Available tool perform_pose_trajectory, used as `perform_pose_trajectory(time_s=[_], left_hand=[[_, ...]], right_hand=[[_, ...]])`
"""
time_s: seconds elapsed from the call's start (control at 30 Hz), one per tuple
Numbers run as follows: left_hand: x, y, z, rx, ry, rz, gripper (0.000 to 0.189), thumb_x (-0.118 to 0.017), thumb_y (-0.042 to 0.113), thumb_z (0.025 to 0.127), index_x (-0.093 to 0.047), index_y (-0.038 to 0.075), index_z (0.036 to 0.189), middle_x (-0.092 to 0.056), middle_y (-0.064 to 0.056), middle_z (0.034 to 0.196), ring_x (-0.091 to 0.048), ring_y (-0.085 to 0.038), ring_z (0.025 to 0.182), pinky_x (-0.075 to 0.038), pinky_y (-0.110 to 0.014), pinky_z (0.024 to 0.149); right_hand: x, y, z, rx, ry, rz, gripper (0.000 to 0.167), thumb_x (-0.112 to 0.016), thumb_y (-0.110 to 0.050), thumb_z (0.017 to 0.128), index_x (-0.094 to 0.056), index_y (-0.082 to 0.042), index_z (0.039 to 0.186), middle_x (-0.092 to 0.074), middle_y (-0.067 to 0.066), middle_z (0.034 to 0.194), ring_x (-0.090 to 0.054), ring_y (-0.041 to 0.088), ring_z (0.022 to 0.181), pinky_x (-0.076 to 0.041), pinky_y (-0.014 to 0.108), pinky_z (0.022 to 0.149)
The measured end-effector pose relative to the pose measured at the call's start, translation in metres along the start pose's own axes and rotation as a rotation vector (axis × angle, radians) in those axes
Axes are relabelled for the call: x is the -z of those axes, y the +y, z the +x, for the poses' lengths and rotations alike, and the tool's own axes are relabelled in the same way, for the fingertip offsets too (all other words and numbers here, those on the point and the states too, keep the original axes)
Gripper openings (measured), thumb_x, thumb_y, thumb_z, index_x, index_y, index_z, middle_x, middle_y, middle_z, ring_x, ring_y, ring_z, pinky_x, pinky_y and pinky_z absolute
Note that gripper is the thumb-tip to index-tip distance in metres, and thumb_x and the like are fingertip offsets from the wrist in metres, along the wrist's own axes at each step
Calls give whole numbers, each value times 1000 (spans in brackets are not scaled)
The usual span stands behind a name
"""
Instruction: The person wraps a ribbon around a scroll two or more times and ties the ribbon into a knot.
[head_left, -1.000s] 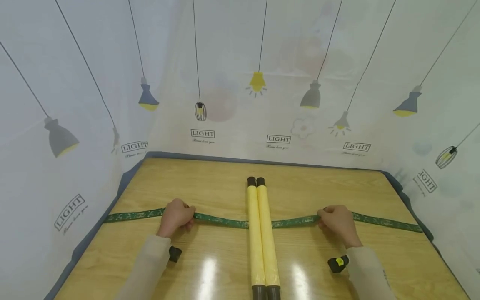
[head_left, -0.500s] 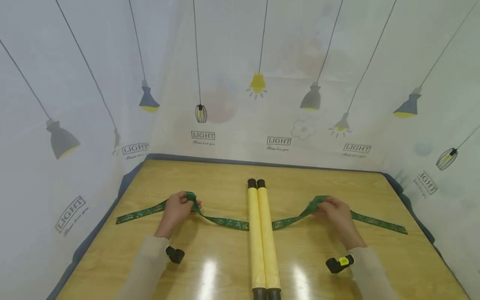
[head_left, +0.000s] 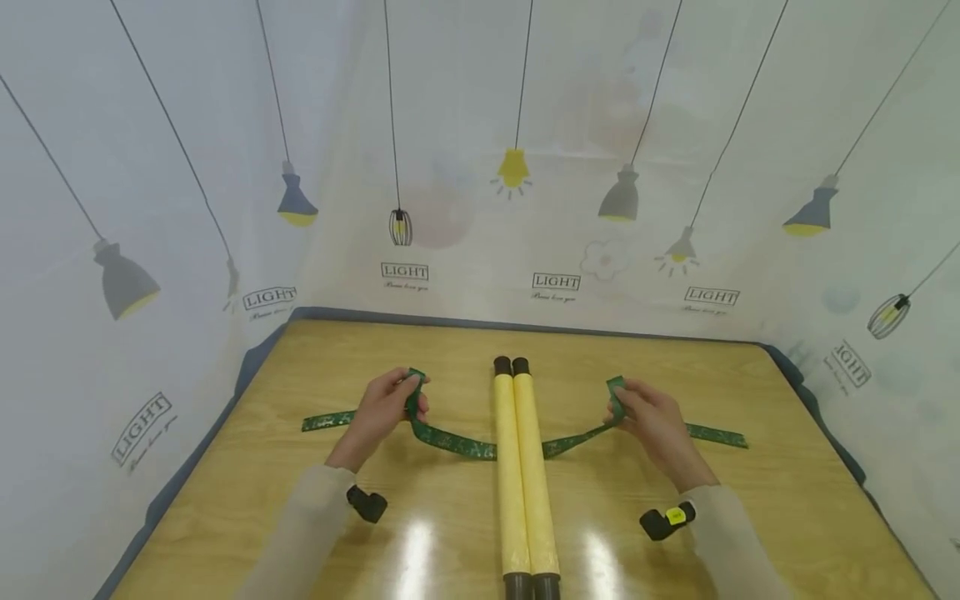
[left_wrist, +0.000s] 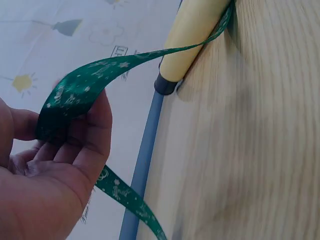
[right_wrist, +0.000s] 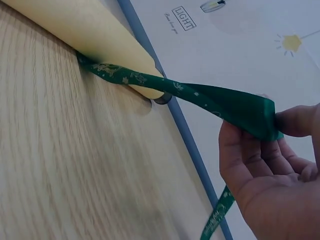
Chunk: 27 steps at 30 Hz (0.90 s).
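Note:
Two yellow rods (head_left: pixel 522 475) with dark end caps lie side by side, pointing away from me. A green ribbon (head_left: pixel 457 444) with a pale print passes beneath them and comes out on both sides. My left hand (head_left: pixel 381 412) pinches the ribbon's left part between thumb and fingers, lifted off the table; in the left wrist view the ribbon (left_wrist: pixel 82 85) folds over the fingers. On the other side, my right hand (head_left: pixel 652 421) pinches the right part, and the ribbon (right_wrist: pixel 240 107) bends at the thumb in the right wrist view. Both loose tails hang behind the hands toward the outer sides.
The wooden table (head_left: pixel 420 350) has a blue-grey edging (head_left: pixel 525 323) along its far side. Behind and beside it stand pale wall sheets (head_left: pixel 465 108) printed with lamps. A black wrist device (head_left: pixel 367 504) sits at my left sleeve, another black device (head_left: pixel 667 521) at the right.
Both hands have risen and come inward toward the rods, lifting the ribbon on each side. The ribbon's outer ends have slid inward across the table. The rods stay in place.

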<state>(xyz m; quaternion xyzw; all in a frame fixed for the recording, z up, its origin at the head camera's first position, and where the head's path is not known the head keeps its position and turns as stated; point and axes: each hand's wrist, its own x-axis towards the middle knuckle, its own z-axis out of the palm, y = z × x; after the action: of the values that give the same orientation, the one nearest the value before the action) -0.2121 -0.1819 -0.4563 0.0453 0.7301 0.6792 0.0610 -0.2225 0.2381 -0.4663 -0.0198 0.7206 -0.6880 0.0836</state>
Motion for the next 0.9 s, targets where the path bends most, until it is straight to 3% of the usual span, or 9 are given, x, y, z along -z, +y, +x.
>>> perform_pose_trajectory(time_s=[0.17, 0.33, 0.53, 0.77, 0.9], left_hand=[[-17, 11, 1, -43, -78, -7, 36, -42, 28, 113, -59, 0, 128, -65, -5, 82, -61, -14, 62, -58, -29, 63], [-34, 18, 5, -28, -155, 28, 34, -41, 27, 113, -60, 1, 125, -63, -1, 78, -51, -10, 55, -48, -24, 55], [-53, 16, 12, -54, -246, 116, 30, -41, 22, 113, -62, 3, 119, -59, -3, 73, -37, -8, 47, -38, -23, 49], [-75, 14, 19, -57, -379, 136, 30, -40, 22, 113, -61, 0, 117, -56, -3, 72, -35, -9, 47, -35, -23, 47], [-85, 13, 21, -49, -422, 167, 35, -42, 25, 113, -59, -5, 117, -55, 0, 71, -35, -10, 48, -35, -24, 47]], right_hand=[[-14, -11, 4, 18, -14, -51, 47, -55, -29, 108, -49, 5, 140, -65, -1, 97, -66, 12, 88, -60, 28, 82], [-31, -21, 4, 33, -47, -92, 44, -55, -23, 108, -51, 7, 139, -68, -3, 93, -67, 12, 86, -59, 26, 77], [-49, -27, 4, 78, -110, -154, 44, -58, -25, 107, -54, 2, 141, -70, -6, 92, -68, 8, 85, -59, 27, 77], [-66, -34, 3, 124, -179, -202, 41, -60, -24, 106, -56, -2, 140, -71, -2, 95, -69, 11, 85, -58, 27, 73], [-75, -36, 4, 136, -230, -235, 40, -60, -24, 106, -57, -5, 140, -73, 9, 101, -69, 13, 84, -58, 29, 73]])
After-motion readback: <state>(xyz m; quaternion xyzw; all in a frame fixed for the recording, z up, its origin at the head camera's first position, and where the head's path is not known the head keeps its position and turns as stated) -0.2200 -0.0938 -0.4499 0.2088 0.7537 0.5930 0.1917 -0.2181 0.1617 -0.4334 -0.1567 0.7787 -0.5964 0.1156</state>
